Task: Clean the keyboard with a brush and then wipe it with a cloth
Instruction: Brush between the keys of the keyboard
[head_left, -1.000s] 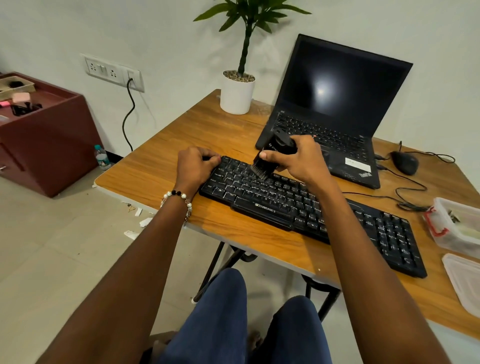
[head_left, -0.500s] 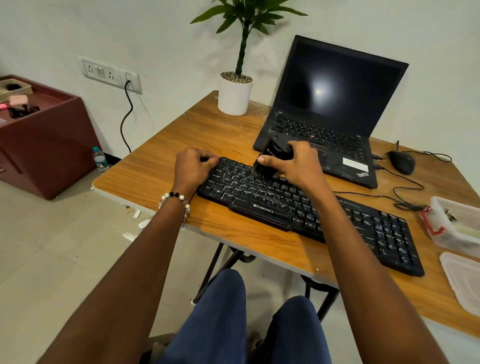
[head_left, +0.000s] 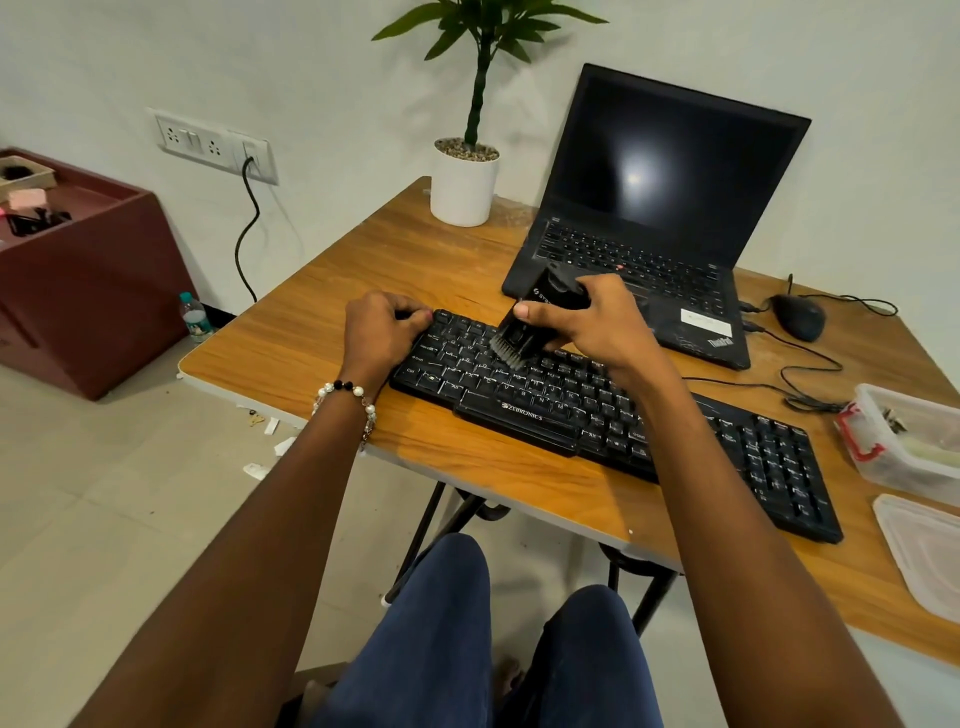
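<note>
One black Zebronics keyboard (head_left: 613, 410) lies on the wooden table (head_left: 311, 343). The right hand (head_left: 587, 325) is closed around one black brush (head_left: 524, 325), bristles touching the upper-left keys. At nine o'clock, the curled left hand (head_left: 382, 327) grips the keyboard's corner.

A wooden table (head_left: 322, 332) is standing against a white wall (head_left: 322, 78); left of it, a maroon cabinet (head_left: 88, 291) is sitting on the tiled floor (head_left: 104, 519).
</note>
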